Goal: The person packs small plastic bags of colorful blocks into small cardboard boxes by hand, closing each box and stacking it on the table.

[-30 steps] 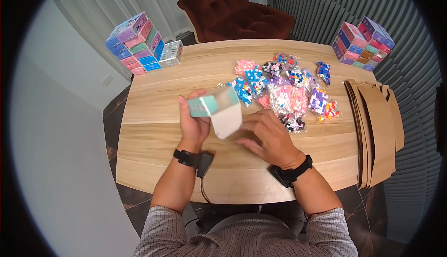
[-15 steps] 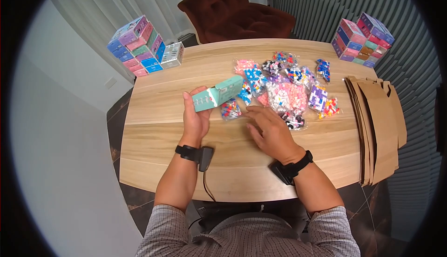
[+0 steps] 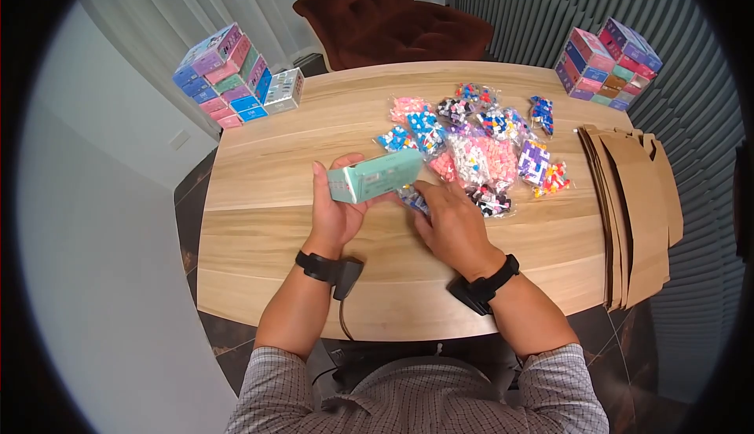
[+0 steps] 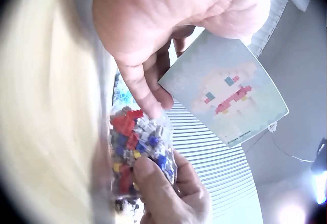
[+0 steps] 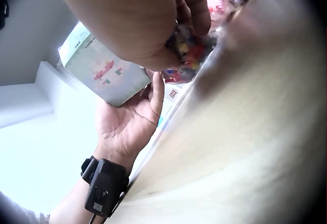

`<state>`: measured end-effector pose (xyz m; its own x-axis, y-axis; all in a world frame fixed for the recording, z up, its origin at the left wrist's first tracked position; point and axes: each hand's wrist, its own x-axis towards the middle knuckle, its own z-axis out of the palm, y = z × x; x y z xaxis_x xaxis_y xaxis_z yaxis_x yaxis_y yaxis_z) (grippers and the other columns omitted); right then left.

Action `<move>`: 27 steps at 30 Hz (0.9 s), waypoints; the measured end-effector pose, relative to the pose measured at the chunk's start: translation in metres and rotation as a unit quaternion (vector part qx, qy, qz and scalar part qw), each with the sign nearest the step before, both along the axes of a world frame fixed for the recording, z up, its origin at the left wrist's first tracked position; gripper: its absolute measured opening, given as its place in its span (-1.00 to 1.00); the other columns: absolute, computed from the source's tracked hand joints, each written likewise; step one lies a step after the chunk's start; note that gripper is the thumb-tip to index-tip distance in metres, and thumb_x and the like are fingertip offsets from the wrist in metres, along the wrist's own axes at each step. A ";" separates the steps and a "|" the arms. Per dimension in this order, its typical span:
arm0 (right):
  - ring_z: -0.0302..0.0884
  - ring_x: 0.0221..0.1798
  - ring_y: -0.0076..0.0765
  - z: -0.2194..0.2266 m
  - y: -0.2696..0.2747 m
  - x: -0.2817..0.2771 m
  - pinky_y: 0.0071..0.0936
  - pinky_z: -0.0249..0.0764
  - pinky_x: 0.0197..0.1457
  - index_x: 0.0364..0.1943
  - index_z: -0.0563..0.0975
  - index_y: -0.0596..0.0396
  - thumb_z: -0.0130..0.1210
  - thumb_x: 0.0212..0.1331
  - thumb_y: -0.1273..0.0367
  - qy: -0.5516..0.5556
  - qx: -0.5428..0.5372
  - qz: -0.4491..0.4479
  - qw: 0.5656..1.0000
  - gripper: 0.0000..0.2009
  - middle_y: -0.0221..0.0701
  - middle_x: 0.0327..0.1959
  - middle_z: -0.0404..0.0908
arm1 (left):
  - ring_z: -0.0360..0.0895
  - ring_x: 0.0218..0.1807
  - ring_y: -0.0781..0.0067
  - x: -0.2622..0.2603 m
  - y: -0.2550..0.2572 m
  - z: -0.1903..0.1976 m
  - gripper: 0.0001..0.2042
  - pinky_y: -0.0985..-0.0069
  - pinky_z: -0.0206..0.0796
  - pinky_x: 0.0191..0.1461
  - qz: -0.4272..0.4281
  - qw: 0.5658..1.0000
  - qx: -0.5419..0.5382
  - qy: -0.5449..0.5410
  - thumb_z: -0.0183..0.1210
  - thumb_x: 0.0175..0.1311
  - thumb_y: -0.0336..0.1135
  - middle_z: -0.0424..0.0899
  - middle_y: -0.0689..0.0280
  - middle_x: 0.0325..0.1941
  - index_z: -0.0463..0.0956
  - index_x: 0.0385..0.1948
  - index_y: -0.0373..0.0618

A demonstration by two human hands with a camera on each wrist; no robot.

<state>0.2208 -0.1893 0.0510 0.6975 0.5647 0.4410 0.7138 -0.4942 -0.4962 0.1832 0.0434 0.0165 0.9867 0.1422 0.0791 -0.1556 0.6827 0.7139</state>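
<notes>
A mint-green box (image 3: 386, 173) rests in my left hand (image 3: 336, 212), thumb at its left end and fingers beneath and behind it. One face of the box (image 4: 230, 91) shows a pixel-style picture in the left wrist view. My right hand (image 3: 457, 230) pinches a clear bag of small red, grey, blue and yellow bricks (image 4: 145, 142), just right of the box. Fingertips of my left hand (image 4: 148, 40) are at the top of this bag. In the right wrist view the bag (image 5: 193, 60) is partly hidden by my right hand (image 5: 133, 19).
Several bags of coloured bricks (image 3: 483, 159) lie in a heap beyond my right hand. Stacked small boxes stand at the back left (image 3: 228, 73) and back right (image 3: 609, 65). Flattened brown cardboard (image 3: 636, 222) lies along the table's right edge. A brown chair (image 3: 393, 21) stands behind the table (image 3: 259, 198).
The box has tilted and swung round toward the right. The multicoloured bag, uncovered beside it half a second ago, is now pinched in my right hand, which has moved left toward it.
</notes>
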 end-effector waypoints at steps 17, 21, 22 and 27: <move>0.65 0.00 -0.03 0.026 -0.016 0.012 -0.22 0.57 0.08 0.07 0.68 0.07 0.44 -0.08 0.64 -0.098 0.249 0.040 0.963 -0.50 -0.28 0.02 0.74 | 0.54 0.33 0.14 0.001 0.016 0.001 -0.33 0.17 0.33 0.49 0.106 0.984 0.139 -0.016 -0.04 0.60 0.24 0.60 0.05 0.25 0.39 0.35 -0.28; 0.63 -0.04 -0.08 0.029 -0.018 0.010 -0.26 0.56 0.06 0.01 0.71 0.06 0.44 -0.19 0.63 -0.108 0.214 0.099 0.966 -0.48 -0.33 0.02 0.75 | 0.55 0.30 0.14 0.004 0.021 -0.003 -0.33 0.16 0.34 0.47 0.121 0.985 0.119 -0.009 -0.08 0.62 0.24 0.61 0.04 0.24 0.42 0.33 -0.30; 0.62 -0.05 -0.09 0.029 -0.017 0.010 -0.26 0.56 0.05 0.01 0.72 0.05 0.44 -0.20 0.63 -0.113 0.211 0.105 0.965 -0.48 -0.33 0.02 0.75 | 0.55 0.30 0.14 0.004 0.020 -0.002 -0.33 0.16 0.34 0.46 0.119 0.987 0.111 -0.007 -0.09 0.63 0.24 0.61 0.04 0.23 0.42 0.32 -0.30; 0.61 -0.06 -0.09 0.028 -0.016 0.009 -0.27 0.57 0.04 0.01 0.73 0.04 0.44 -0.24 0.63 -0.124 0.217 0.129 0.959 -0.46 -0.35 0.03 0.75 | 0.59 0.25 0.22 0.003 0.020 0.001 -0.39 0.24 0.40 0.40 0.107 0.992 0.072 -0.006 -0.11 0.66 0.17 0.64 0.07 0.18 0.43 0.31 -0.28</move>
<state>0.2297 -0.2049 0.0787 0.4019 0.4295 0.8087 0.9076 -0.0697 -0.4141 0.1864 0.0632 0.0175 0.9338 0.3353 0.1252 -0.2955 0.5248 0.7983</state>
